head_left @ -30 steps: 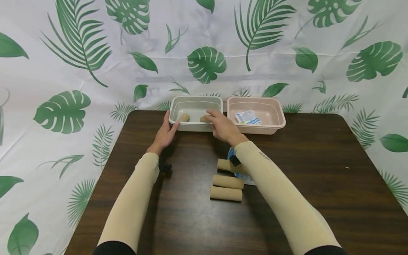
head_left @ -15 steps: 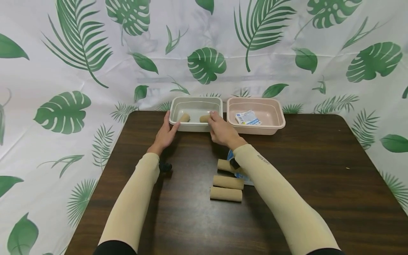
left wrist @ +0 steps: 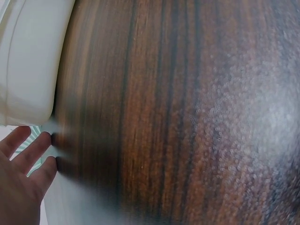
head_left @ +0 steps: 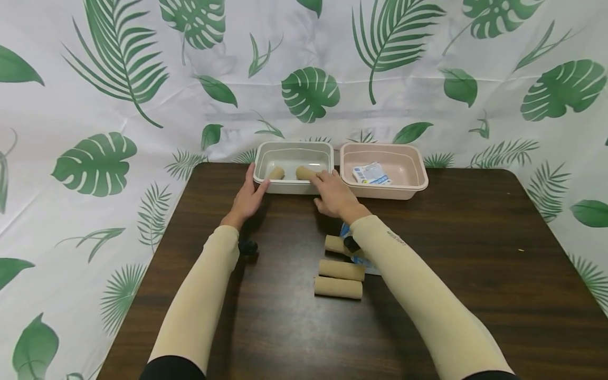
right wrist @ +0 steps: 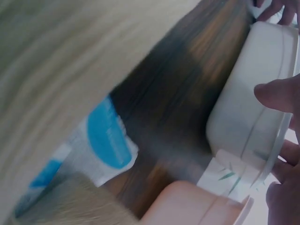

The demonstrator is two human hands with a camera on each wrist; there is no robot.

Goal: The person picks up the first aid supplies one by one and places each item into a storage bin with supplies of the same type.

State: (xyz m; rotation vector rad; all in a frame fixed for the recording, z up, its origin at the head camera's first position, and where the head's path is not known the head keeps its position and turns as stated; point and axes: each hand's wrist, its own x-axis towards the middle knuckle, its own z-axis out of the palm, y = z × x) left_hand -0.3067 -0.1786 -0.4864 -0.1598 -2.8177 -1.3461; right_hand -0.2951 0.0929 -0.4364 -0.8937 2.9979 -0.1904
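Note:
My left hand [head_left: 246, 200] rests at the left front corner of a grey-white plastic basin [head_left: 294, 188], its thumb on the front rim. In the left wrist view, its straight, spread fingers [left wrist: 35, 150] lie against the basin's end. My right hand [head_left: 336, 196] reaches over the right front of the same basin, fingers extended across the rim. There, fingertips overlap the end of a brown cardboard tube [head_left: 304, 173]. In the right wrist view its thumb [right wrist: 274, 95] lies against the outer wall. A second tube [head_left: 277, 173] lies inside at the left.
A pink basin [head_left: 407, 191] with white-and-blue packets [head_left: 371, 174] inside stands just right. Several brown tubes [head_left: 338, 287] lie on the dark wooden table [head_left: 271, 327]. A blue-and-white packet [right wrist: 108, 133] lies partly beneath my right forearm. A leaf-print cloth [head_left: 228, 126] hangs behind.
My right hand's fingers have lowered and spread over the rim, and the right tube in the basin shows more and lies at a slant. My left hand keeps its place.

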